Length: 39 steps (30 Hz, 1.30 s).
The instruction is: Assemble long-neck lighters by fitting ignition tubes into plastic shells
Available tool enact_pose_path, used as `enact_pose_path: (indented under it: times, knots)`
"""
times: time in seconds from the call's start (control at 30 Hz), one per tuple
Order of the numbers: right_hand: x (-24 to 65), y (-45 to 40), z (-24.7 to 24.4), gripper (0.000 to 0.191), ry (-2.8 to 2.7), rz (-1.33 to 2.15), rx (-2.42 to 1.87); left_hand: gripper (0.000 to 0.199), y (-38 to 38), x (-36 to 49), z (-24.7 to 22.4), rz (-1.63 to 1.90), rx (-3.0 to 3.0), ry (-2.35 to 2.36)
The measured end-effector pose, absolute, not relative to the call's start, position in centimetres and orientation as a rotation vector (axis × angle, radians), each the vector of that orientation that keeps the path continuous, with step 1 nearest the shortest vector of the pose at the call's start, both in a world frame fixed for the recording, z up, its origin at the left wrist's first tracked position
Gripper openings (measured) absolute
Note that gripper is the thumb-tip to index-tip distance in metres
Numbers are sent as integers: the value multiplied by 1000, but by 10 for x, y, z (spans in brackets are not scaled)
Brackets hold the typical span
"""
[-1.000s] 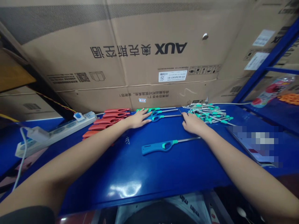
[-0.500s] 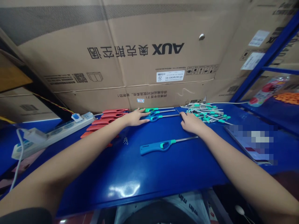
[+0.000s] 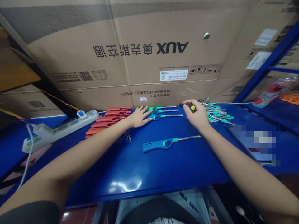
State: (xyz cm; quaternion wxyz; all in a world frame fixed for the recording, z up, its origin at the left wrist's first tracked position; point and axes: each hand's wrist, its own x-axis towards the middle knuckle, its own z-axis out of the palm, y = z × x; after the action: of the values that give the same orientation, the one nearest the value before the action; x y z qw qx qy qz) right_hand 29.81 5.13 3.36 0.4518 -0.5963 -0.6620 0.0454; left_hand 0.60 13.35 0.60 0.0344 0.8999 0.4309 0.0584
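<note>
"How many lighters are out on the blue counter [image 3: 163, 174]?"

"I count four with metal tubes. One blue lighter [image 3: 154, 145] lies alone, nearer than the rest. Three more sit in a far row, tubes pointing right: two blue row lighters [image 3: 157, 117] and one green lighter [image 3: 151, 108]."

"And the hands?"

"Two. The left hand [image 3: 141, 117] has its grip spread flat over the row's handles. The right hand [image 3: 198, 115], just right of the tube tips, has its grip pinching one black tool [image 3: 192, 107] with a yellow end; the fingers hide its exact type."

"Any red ones?"

"At least five red lighter handles [image 3: 112, 119], stacked along the far left. The left arm covers part of them."

"What about the far right?"

"One pile of metal tubes with green fittings [image 3: 218, 113], too tangled to count, beside the right hand. One flat device [image 3: 252, 146], partly blurred, lies nearer."

"Left edge?"

"One power strip [image 3: 63, 128] with two plugs in it."
</note>
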Motion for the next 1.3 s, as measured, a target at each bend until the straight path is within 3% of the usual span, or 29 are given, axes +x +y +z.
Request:
enact_pose_path:
  times: [0.1,0.23,0.3,0.47,0.57,0.77,1.3]
  knots:
    - [279,40,31,33,-1565,485,-1167,58,121,8,24,472,2772,1355]
    - [251,23,20,35,-1865,814,-980,46,77,10,56,919,2738,1349]
    - [241,16,15,34,-2022,885,-880,36,43,11,65,1172,2730,1035]
    - [231,4,11,33,-2263,990,-723,30,-42,23,50,817,2928,537]
    - [231,1,12,32,-2281,999,-720,22,-64,31,24,839,2818,475]
    - [231,2,7,32,-2301,969,-751,20,-57,30,-5,781,2760,428]
    - [232,2,4,30,-2263,938,-740,23,-52,26,-5,754,2677,572]
